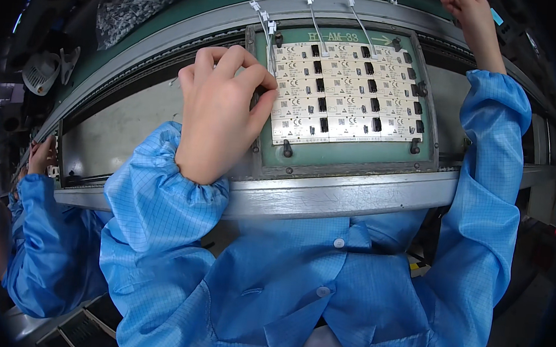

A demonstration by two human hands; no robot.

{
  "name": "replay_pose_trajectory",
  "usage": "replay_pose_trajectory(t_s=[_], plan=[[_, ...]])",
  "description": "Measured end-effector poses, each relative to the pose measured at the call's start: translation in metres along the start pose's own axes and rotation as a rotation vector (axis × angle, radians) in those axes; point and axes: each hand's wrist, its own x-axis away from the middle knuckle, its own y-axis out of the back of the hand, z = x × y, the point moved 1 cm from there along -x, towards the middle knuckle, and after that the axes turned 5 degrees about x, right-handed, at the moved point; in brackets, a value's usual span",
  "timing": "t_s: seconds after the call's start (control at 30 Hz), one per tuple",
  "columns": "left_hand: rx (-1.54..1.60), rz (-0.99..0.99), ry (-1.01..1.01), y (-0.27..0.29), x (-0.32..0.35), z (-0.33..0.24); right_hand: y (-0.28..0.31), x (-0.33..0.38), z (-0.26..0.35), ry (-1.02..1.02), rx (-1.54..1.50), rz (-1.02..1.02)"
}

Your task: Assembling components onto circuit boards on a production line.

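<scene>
A panel of white circuit boards (303, 85) with black components in columns lies in a green fixture (350, 159) with a dark frame. My left hand (221, 105) is at the panel's left edge, fingers bent and thumb and forefinger closed together; whatever they pinch is hidden. Just beyond these fingers, short white cables (263, 14) with white connectors rise from the panel's upper left corner. Another white cable (312, 22) and a further one (359, 19) stick out over the fixture's far edge. My right hand (467, 9) reaches to the far right, its fingertips cut off by the picture's upper edge.
Metal rails (354, 195) run along the near and far sides of the fixture. A clear bag of white connectors (134, 12) lies far left, beside a white fan-like device (41, 72). Another person's blue sleeve (54, 241) and hand (42, 156) are at the left.
</scene>
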Motion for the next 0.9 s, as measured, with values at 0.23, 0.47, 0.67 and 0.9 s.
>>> replay_pose_trajectory(t_s=[0.23,0.47,0.67,0.9], plan=[[-0.014,0.01,-0.012,0.006,0.0,0.001,-0.006,0.001,0.004,-0.206,-0.396,0.126],[0.048,0.057,0.038,0.002,-0.003,0.007,-0.001,-0.01,-0.016,-0.096,-0.349,0.094],[-0.016,0.058,-0.056,0.008,-0.007,0.002,0.012,-0.014,0.018,-0.121,-0.687,-0.077],[-0.084,0.178,-0.113,0.025,0.003,-0.014,-0.003,0.043,0.031,0.228,-0.255,0.26]])
